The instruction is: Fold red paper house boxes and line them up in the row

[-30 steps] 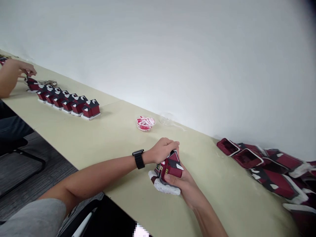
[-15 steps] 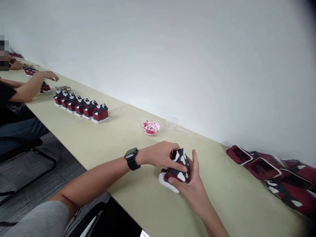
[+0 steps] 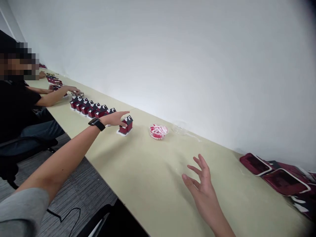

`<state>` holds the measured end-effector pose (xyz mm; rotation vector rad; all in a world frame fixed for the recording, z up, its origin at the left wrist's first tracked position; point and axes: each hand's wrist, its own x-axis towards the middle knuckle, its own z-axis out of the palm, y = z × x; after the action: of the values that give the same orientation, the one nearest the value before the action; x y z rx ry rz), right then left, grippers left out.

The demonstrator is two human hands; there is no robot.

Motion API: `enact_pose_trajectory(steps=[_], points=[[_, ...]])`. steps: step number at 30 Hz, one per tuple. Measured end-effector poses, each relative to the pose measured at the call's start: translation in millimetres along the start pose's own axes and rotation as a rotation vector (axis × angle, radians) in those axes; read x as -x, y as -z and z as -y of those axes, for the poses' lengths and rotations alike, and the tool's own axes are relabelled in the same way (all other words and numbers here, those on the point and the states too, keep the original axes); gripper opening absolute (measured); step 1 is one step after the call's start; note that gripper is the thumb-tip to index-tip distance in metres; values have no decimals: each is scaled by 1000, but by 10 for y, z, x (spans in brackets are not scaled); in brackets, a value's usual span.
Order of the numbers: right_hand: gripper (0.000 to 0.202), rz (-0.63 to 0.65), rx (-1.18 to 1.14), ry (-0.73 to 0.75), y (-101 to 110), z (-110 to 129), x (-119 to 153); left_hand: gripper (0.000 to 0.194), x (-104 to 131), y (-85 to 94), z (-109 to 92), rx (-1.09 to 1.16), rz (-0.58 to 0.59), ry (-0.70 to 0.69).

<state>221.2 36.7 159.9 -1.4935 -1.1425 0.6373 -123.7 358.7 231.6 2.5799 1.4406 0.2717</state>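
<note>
Half a second back both my hands were cupping the little red house in front of me; now I am stretching my left hand (image 3: 115, 118) far out along the bench (image 3: 153, 177), fingers resting on the house (image 3: 126, 125), which is standing upright at the near end of the row of houses (image 3: 90, 108), just beside the last one. I cannot tell whether I am gripping it or only touching it. My right hand (image 3: 200, 187) is hovering empty over bare bench, fingers spread wide. Each house is a boxy card shape, red walls, dark roof, white base. A clear round dish of red-and-white pieces (image 3: 158, 131) is sitting near the house. Flattened red boxes (image 3: 281, 174) are piling up at the right edge, leaving wide smooth bench between.
</note>
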Motion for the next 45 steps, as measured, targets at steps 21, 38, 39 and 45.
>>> enact_pose_trajectory(steps=[21,38,39,45], points=[[82,-17,39,22,41,-185,-67,54,-74,-247,749,-303,-294,77],[45,-296,36,115,74,-222,-216,26,-101,-748,-2327,287,-573,-627],[42,-362,22,140,90,-202,-228,29,-176,-849,-2704,367,-495,-717],[37,-851,-24,261,420,51,-212,71,-838,-1545,-4606,811,237,-672]])
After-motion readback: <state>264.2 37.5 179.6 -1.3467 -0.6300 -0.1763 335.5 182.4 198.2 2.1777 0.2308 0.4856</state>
